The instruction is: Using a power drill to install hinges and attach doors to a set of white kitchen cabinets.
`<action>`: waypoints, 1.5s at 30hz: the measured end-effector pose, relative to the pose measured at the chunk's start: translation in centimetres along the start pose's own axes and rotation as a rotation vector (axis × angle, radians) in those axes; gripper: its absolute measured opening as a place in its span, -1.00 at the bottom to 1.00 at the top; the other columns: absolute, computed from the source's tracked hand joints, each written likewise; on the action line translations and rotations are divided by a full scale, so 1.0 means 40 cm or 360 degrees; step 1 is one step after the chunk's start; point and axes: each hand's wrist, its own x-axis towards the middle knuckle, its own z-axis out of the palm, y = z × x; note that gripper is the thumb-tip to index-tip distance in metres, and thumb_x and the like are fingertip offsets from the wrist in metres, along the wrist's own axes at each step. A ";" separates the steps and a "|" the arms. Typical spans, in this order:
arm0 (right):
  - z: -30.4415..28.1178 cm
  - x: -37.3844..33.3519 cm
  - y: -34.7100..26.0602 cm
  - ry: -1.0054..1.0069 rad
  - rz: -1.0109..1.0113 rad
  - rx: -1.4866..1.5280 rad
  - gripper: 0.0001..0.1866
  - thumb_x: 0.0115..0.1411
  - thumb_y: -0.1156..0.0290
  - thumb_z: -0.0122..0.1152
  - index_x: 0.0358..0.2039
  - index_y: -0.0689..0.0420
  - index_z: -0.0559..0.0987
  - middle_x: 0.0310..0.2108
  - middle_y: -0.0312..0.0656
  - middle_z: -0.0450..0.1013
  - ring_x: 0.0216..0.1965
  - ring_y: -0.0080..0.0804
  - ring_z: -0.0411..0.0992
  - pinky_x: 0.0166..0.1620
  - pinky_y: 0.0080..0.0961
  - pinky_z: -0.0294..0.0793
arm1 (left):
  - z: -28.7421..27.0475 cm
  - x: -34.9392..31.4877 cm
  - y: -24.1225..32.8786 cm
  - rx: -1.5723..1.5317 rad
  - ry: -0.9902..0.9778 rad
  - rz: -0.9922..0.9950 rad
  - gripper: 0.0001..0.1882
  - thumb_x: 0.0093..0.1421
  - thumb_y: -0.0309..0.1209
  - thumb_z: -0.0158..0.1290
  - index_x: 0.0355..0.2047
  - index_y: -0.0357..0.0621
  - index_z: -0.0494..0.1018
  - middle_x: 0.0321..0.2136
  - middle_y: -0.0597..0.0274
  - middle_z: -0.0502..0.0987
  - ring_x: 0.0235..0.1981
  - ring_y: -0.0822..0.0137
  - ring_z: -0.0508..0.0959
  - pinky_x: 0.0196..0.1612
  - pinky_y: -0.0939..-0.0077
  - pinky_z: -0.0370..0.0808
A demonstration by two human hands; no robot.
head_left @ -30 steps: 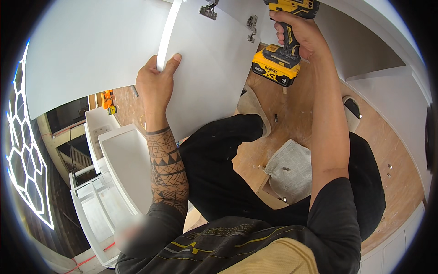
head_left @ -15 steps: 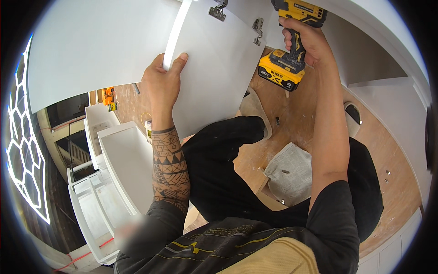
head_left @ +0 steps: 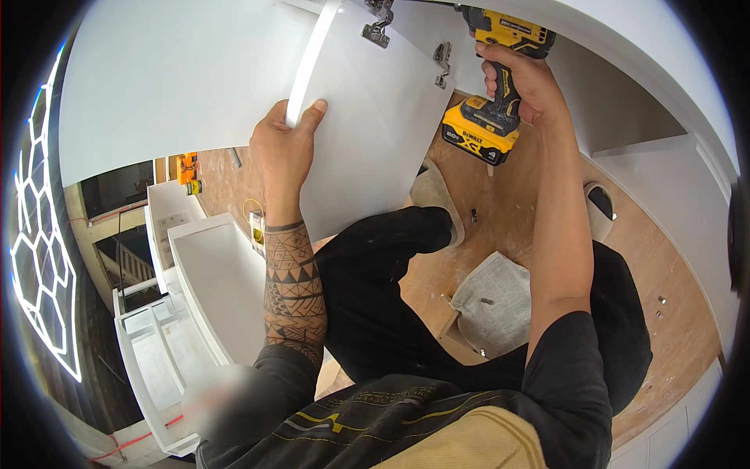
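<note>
My left hand (head_left: 287, 152) grips the edge of a white cabinet door (head_left: 367, 148), its thumb pressed on the face of the panel. Two metal hinges sit on that door: one hinge (head_left: 378, 30) near the top, another hinge (head_left: 443, 64) by its right edge. In my right hand (head_left: 531, 82) is a yellow and black cordless drill (head_left: 492, 117), with the fingers wrapped round its handle and the battery hanging below. The drill's front end points up and left at the upper edge of the view, close to the white cabinet (head_left: 660, 86); its tip is hard to make out.
Between my legs a low stool with a grey padded top (head_left: 492, 301) stands on the wooden floor (head_left: 508, 211). White drawer boxes (head_left: 223, 273) stand at the left. Small metal bits (head_left: 662, 301) lie on the floor at the right. An orange tool (head_left: 187, 168) is farther off.
The door with my left hand sits slightly lower and to the right in view. The drill and my right hand also appear slightly lower. Both grips are unchanged.
</note>
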 end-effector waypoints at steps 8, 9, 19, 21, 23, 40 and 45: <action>-0.003 0.007 0.006 0.0007 0.0057 -0.0087 -0.64 0.24 0.27 0.37 -0.03 0.21 0.65 -0.59 -0.40 0.42 -0.60 -0.66 0.35 -0.47 -0.64 0.38 | 0.004 0.002 -0.008 -0.0004 -0.0028 -0.0025 -0.57 0.16 -0.04 0.36 -0.32 -0.22 0.69 -0.70 0.34 0.48 -0.63 0.48 0.44 -0.49 0.48 0.36; -0.007 0.009 0.008 -0.0016 0.0031 -0.0092 -0.64 0.24 0.26 0.36 -0.04 0.21 0.65 -0.59 -0.40 0.42 -0.60 -0.66 0.35 -0.46 -0.64 0.38 | 0.006 0.003 -0.004 -0.0006 -0.0002 -0.0001 -0.57 0.16 -0.04 0.36 -0.32 -0.22 0.69 -0.70 0.34 0.48 -0.63 0.48 0.44 -0.49 0.48 0.37; -0.016 0.018 0.011 -0.0087 0.0068 -0.0070 -0.64 0.25 0.27 0.35 -0.05 0.24 0.65 -0.60 -0.40 0.42 -0.60 -0.66 0.35 -0.47 -0.66 0.37 | 0.002 0.004 -0.007 0.0047 -0.0002 -0.0015 -0.55 0.16 0.00 0.36 -0.31 -0.20 0.69 -0.70 0.36 0.47 -0.63 0.47 0.44 -0.48 0.47 0.37; -0.019 0.018 0.015 -0.0097 0.0041 -0.0058 -0.65 0.25 0.28 0.35 -0.05 0.24 0.65 -0.60 -0.40 0.42 -0.60 -0.66 0.35 -0.47 -0.66 0.37 | 0.001 0.004 -0.004 0.0044 -0.0014 -0.0025 -0.55 0.16 0.01 0.36 -0.31 -0.20 0.69 -0.71 0.36 0.47 -0.63 0.47 0.44 -0.48 0.47 0.37; -0.014 0.014 0.011 -0.0110 0.0014 -0.0043 -0.66 0.26 0.29 0.34 -0.04 0.24 0.65 -0.59 -0.40 0.42 -0.60 -0.66 0.35 -0.48 -0.66 0.36 | -0.001 0.003 -0.003 0.0044 -0.0023 -0.0035 -0.54 0.15 0.01 0.36 -0.31 -0.20 0.69 -0.71 0.36 0.47 -0.63 0.47 0.44 -0.48 0.47 0.37; -0.017 0.014 0.005 -0.0050 0.0085 -0.0062 -0.69 0.22 0.27 0.40 -0.09 0.16 0.68 -0.59 -0.40 0.44 -0.60 -0.66 0.35 -0.48 -0.62 0.38 | 0.004 0.003 -0.002 0.0023 -0.0018 -0.0033 -0.55 0.15 -0.01 0.37 -0.29 -0.21 0.69 -0.70 0.36 0.48 -0.63 0.48 0.44 -0.47 0.48 0.38; -0.003 0.018 -0.018 -0.0007 0.0098 -0.0075 -0.82 0.23 0.33 0.41 -0.24 0.13 0.65 -0.60 -0.36 0.46 -0.64 -0.60 0.36 -0.53 -0.59 0.39 | 0.001 0.003 -0.001 0.0022 -0.0008 -0.0042 -0.56 0.15 -0.01 0.37 -0.30 -0.20 0.70 -0.70 0.36 0.48 -0.63 0.48 0.44 -0.47 0.48 0.38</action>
